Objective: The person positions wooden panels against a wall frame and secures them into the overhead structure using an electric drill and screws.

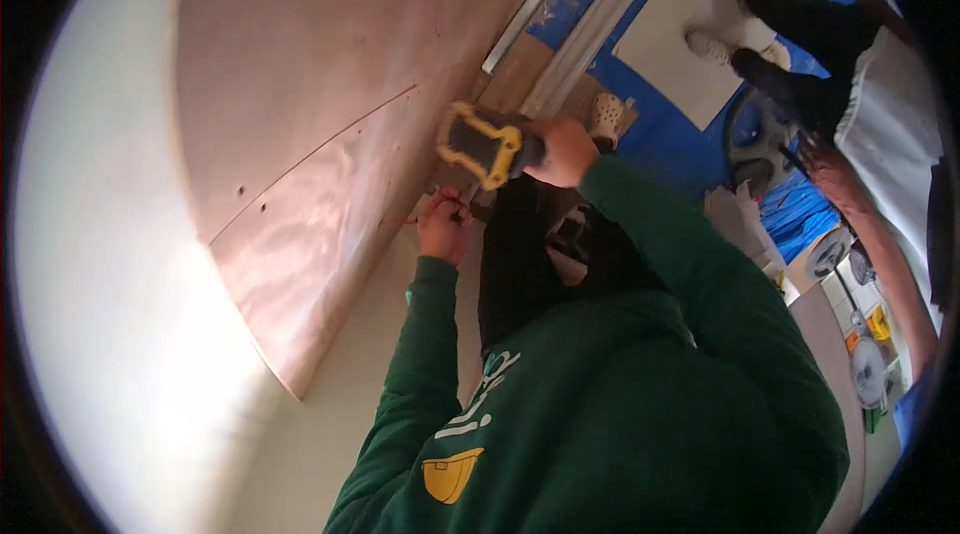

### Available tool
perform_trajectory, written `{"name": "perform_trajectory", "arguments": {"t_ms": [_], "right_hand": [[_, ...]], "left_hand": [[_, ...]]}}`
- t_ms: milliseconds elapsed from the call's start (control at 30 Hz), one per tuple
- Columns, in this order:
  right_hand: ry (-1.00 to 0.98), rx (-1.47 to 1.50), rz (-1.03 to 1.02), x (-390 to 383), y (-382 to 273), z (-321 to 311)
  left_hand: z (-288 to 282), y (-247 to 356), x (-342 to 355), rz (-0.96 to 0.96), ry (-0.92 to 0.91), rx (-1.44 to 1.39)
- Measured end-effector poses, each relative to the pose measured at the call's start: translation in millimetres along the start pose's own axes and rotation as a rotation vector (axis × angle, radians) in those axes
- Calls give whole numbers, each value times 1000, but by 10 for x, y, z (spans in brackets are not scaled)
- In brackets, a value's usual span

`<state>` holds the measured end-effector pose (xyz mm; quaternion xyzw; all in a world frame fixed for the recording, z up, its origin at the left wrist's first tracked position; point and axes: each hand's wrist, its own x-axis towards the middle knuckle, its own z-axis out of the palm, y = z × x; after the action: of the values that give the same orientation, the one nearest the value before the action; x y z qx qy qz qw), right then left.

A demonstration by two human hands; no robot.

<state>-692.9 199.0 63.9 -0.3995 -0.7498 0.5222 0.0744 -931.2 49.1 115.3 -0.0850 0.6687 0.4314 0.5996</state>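
Observation:
My right hand (565,154) is wrapped round the grip of a yellow and black cordless drill (482,146), held close to the lower edge of a large wooden panel (320,84). Just below the drill, my left hand (443,232) has its fingers drawn together beside the panel's edge. Something small and dark shows at those fingertips, too small to name. A thin seam runs across the panel, and a few small dark holes show near it. The drill's front end is hard to make out.
Another person stands at the right, one hand (835,174) lowered by a grey top. Blue floor covering (660,144) carries a pale board (690,44) and long strips (600,19). A wheel-like grey thing (757,134) and several tools lie at the right. A white wall (110,264) rises left.

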Motion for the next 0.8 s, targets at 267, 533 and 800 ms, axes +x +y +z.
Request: {"name": "perform_trajectory", "arguments": {"t_ms": [267,533,800], "right_hand": [[-12,-175,726,-1905,1265,-344],[-318,-302,1043,-2487,1227,-1157],[96,290,275,-1673,455,-1262]], "left_hand": [[346,369,-558,33,-171,-116],[718,603,-1326,246,-486,-332],[1005,694,-1904,405,-575,-325]]}}
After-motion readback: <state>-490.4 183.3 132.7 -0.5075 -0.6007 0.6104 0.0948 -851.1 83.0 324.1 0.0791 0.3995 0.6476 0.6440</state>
